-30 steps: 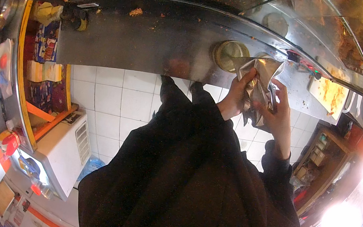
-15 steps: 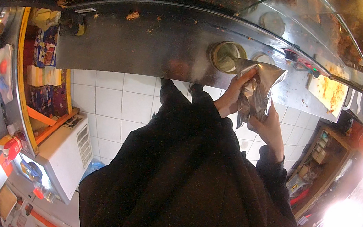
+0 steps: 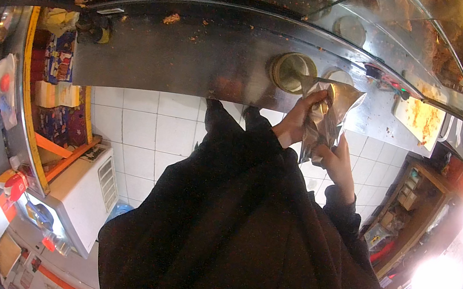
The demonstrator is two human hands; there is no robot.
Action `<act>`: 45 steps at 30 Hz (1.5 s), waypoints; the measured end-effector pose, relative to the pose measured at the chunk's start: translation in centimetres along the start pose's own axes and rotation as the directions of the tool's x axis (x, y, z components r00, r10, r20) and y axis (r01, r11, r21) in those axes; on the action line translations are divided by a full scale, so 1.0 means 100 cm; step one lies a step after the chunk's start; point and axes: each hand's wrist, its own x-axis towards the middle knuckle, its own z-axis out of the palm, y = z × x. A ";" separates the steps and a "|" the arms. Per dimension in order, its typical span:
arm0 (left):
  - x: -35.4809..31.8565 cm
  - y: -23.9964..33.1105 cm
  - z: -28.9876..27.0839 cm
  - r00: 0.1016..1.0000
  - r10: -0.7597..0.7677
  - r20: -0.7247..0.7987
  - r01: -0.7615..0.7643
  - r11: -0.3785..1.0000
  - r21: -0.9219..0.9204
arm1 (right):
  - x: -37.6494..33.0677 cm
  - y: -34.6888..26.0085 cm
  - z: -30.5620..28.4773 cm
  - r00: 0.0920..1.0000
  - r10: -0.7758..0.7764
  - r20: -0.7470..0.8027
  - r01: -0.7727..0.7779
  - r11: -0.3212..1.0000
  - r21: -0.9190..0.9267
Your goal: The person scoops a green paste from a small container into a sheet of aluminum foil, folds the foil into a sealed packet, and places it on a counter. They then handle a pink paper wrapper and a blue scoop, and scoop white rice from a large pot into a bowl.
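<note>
A silver foil bag [image 3: 336,110] is held between my hands, just past the near edge of the steel counter [image 3: 165,65]. Wrapped round the bag's left side is my left hand [image 3: 296,121], its thumb lying on the foil. Lower on the right, my right hand [image 3: 337,162] grips the bag's bottom end; some of its fingers are hidden behind the foil. Behind the bag stands an open round tub [image 3: 294,72], pale inside. The bag's upper left corner overlaps the tub's rim in view. Beside it a round white lid or container [image 3: 339,77] is partly covered by the bag.
Behind the counter runs a glass display case [image 3: 377,21] with brown crumbly food. A white board [image 3: 419,116] with orange-brown crumbs lies at right. A dark object [image 3: 94,27] stands at the counter's left end. A white cabinet [image 3: 83,193] is at left, a wooden shelf [image 3: 411,213] at right.
My right hand has shifted slightly down and left along the foil bag. The bag's lower part looks smoother and turned a little; my left hand keeps its hold.
</note>
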 end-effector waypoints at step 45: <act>-0.003 -0.008 -0.004 0.960 0.264 -0.092 -0.220 0.916 0.334 | 0.002 0.005 0.012 0.993 0.102 -0.055 -0.091 0.981 0.171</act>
